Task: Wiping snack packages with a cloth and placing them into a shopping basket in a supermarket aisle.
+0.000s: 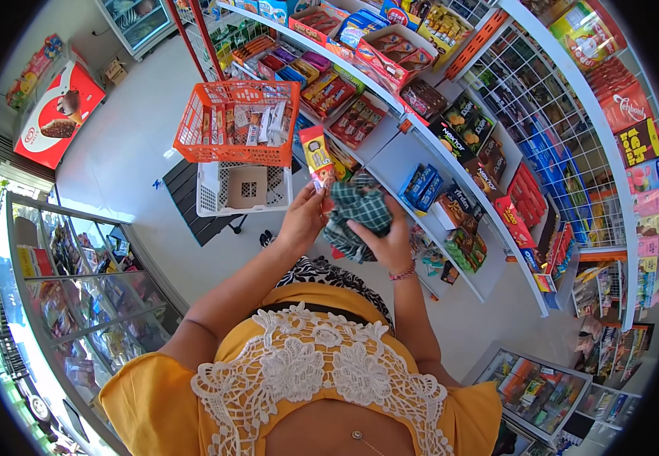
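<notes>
My left hand [302, 221] grips the lower end of a red and yellow snack packet [318, 154], which stands up between fingers and thumb. In my right hand [387, 242] is a bunched green checked cloth [358, 214], thumb across its front. The cloth lies against the packet's lower part, beside my left fingers. Beyond my left hand, an orange plastic basket [235, 154] holds several wrapped snack bars [267, 122]. Under it sits a white plastic crate [207, 194] with a brown cardboard piece [247, 187] inside.
Curved-looking shelves [389, 145] of boxed snacks run along the right, close to my right hand. A dark slatted table [187, 196] supports the crate. On the left are a glass display cabinet [87, 273] and a red ice-cream freezer [59, 117]. Another glass case [535, 390] stands lower right.
</notes>
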`<state>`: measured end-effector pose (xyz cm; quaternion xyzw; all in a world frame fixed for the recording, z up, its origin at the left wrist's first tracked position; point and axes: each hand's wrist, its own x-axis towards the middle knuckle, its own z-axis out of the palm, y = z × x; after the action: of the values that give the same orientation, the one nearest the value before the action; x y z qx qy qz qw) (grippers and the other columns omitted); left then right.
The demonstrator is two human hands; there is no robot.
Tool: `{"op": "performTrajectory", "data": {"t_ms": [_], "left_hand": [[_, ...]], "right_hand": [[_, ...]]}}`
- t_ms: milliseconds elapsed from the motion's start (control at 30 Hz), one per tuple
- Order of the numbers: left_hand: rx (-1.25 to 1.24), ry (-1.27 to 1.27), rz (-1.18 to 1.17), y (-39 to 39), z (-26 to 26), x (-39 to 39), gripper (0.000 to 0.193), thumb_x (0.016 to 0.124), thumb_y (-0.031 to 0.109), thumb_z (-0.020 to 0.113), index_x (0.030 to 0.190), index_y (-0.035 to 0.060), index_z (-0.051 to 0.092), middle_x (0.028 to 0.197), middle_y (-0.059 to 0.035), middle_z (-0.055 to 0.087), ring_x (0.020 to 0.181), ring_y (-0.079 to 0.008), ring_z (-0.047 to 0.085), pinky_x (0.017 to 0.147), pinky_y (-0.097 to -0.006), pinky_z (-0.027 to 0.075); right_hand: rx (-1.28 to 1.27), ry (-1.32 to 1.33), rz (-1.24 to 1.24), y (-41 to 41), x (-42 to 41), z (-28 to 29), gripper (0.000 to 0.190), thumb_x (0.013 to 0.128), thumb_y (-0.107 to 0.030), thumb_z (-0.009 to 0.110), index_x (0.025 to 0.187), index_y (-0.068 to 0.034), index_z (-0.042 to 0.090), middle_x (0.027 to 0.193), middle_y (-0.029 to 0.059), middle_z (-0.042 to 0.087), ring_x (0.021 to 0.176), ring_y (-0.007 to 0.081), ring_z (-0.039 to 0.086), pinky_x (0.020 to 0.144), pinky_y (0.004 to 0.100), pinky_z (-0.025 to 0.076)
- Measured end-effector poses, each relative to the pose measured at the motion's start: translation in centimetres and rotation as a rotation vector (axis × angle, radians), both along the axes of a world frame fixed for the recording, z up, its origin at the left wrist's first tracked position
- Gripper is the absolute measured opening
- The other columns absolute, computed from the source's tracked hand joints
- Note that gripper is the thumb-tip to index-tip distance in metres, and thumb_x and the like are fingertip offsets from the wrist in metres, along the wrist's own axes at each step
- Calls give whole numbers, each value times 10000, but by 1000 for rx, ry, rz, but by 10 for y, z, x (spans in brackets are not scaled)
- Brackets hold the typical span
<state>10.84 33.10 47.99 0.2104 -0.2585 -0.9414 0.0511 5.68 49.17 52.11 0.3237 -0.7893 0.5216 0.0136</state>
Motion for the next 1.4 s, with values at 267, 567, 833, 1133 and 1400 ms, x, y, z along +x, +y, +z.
{"op": "performTrajectory", "data": {"t_ms": [267,567,833,1133,1400], "left_hand": [[-23,115,130,-52,-13,-9,279,881,106,428,1148,40,388,1092,-84,502,1014,-196,499,862,-368,404],[48,-35,182,-93,-19,-21,269,828,47,492,1080,89,409,1072,-42,507,1000,-161,493,910,-382,363],[79,-44,94,-122,-9,-45,242,821,31,504,1049,65,431,1018,-50,540,978,-166,518,919,-371,382],[-28,-111,86,-166,-24,-63,263,856,176,498,1094,95,422,1073,-48,493,1002,-166,496,859,-384,438],[-31,-205,100,-192,-57,-62,274,848,160,520,1098,98,427,1122,-64,485,1003,-195,508,836,-387,457]], "right_hand": [[436,-114,180,2,-7,-30,645,573,-326,778,1041,39,525,1040,137,552,978,225,535,857,302,404],[-1,-866,48,-21,-51,-29,510,785,-389,579,1087,16,511,937,53,574,832,122,550,747,239,427],[-323,-1476,250,-102,-44,-27,411,877,-313,460,1155,-11,482,840,13,569,723,86,552,648,209,443],[-610,-1524,20,-134,-78,-68,268,859,-319,494,869,-64,577,714,19,599,629,118,584,580,239,478],[-401,-1538,-85,-113,-104,-73,313,866,-345,469,778,-65,578,723,33,610,597,119,572,550,231,459]]}}
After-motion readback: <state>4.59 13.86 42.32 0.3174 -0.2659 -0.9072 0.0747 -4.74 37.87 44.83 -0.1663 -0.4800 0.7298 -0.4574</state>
